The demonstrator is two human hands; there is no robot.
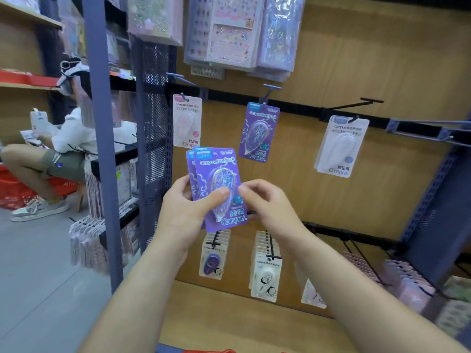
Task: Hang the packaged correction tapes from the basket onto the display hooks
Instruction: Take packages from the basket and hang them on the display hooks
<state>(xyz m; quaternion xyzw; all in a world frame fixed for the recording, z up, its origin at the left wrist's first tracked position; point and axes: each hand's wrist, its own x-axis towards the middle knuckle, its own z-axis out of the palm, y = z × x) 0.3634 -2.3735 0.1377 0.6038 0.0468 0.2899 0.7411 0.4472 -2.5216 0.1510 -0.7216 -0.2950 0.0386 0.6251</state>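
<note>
The left hand (183,207) has its grip closed around two purple correction tape packs (221,184), thumb on the front. The right hand (267,202) pinches their right edge. They are in the air, near a hanging purple pack (258,132). Of a red basket (209,351) only the rim shows, its contents hidden.

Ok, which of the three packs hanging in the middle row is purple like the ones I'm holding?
The middle pack; the left pack is pinkish-white, the right pack white.

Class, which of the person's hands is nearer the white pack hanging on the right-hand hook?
Right. The right hand is below-left of the white pack; the left hand, gripping purple packs, is farther left.
</note>
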